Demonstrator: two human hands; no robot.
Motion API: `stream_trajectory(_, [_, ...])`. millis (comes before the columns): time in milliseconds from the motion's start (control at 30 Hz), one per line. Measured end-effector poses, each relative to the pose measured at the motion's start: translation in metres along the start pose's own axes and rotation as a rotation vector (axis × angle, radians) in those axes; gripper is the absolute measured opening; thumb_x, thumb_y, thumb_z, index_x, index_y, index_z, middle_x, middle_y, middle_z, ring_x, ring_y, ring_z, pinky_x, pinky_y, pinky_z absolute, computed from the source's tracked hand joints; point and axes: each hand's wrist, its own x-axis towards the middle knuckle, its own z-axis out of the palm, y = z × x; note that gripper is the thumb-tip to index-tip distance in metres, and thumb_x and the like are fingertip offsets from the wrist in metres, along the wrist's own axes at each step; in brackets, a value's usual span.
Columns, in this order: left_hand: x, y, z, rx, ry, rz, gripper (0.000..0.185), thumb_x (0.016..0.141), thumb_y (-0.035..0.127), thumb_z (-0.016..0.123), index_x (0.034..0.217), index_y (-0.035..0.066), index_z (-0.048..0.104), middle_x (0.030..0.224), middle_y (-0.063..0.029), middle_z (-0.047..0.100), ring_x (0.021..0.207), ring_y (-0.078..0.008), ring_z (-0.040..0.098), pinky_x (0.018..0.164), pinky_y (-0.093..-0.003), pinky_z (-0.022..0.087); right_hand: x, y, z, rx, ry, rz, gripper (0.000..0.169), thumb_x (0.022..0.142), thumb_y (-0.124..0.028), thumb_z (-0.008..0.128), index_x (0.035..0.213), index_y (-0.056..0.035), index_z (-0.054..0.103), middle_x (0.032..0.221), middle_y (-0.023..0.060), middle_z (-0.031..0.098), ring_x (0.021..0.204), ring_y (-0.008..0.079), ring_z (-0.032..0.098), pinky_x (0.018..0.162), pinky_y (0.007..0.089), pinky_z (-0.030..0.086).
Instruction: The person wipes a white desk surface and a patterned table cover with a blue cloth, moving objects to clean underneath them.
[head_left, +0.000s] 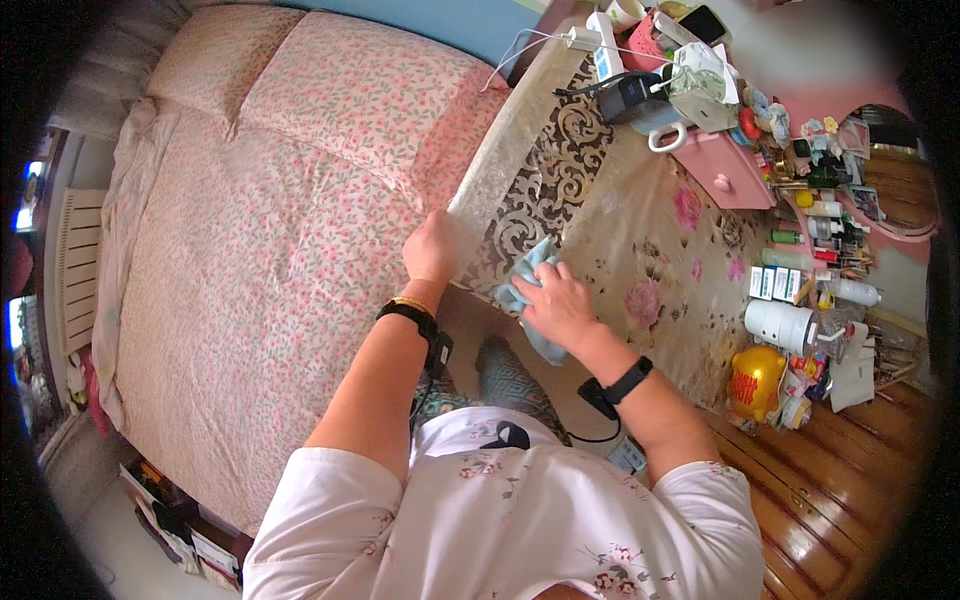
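Note:
My right hand (557, 301) grips a light blue cloth (529, 279) at the near edge of a table with a patterned plastic tablecloth (622, 247). Part of the cloth hangs down below that hand. My left hand (430, 252) has its fingers closed at the left edge of the tablecloth, beside the bed. It seems to pinch the clear plastic edge, though the fingertips are partly hidden. The tablecloth has a dark scroll border and pink flowers.
A bed with a floral sheet (247, 262) and pillow (367, 97) adjoins the table on the left. A power strip (604, 49), a pink drawer box (724, 171), a white mug handle (667, 138), bottles, small boxes (775, 283) and a golden pig figure (756, 384) line the table's far and right sides.

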Motion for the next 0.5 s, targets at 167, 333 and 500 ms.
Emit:
stream_trajectory(167, [-0.004, 0.011, -0.003, 0.018, 0.099, -0.091, 0.028, 0.091, 0.029, 0.045, 0.105, 0.008, 0.056, 0.082, -0.0191, 0.062, 0.077, -0.0367, 0.060, 0.069, -0.0438, 0.047, -0.007, 0.056, -0.003, 0.089, 0.246, -0.207, 0.033, 0.070, -0.016, 0.058, 0.102, -0.0212, 0.065, 0.100, 0.0055, 0.052, 0.092, 0.0293, 0.049, 0.080, 0.0395, 0.046])
stream_trajectory(333, [-0.040, -0.018, 0.015, -0.542, 0.553, -0.337, 0.043, 0.086, 0.032, 0.053, 0.104, -0.007, 0.051, 0.089, -0.0189, 0.059, 0.085, -0.0297, 0.058, 0.077, -0.0378, 0.044, 0.006, 0.057, 0.011, 0.024, 0.314, -0.335, 0.048, 0.066, -0.024, 0.066, 0.113, -0.0237, 0.057, 0.126, 0.0024, 0.045, 0.110, 0.0323, 0.040, 0.092, 0.0455, 0.037])
stream_trajectory(500, [-0.120, -0.003, 0.069, -0.542, 0.350, -0.438, 0.036, 0.085, 0.026, 0.059, 0.105, -0.003, 0.053, 0.095, -0.0088, 0.060, 0.087, -0.0179, 0.056, 0.078, -0.0305, 0.044, -0.004, 0.058, 0.026, -0.018, 0.280, -0.469, 0.052, 0.068, -0.025, 0.066, 0.119, -0.0254, 0.054, 0.127, 0.0022, 0.043, 0.110, 0.0301, 0.038, 0.092, 0.0431, 0.036])
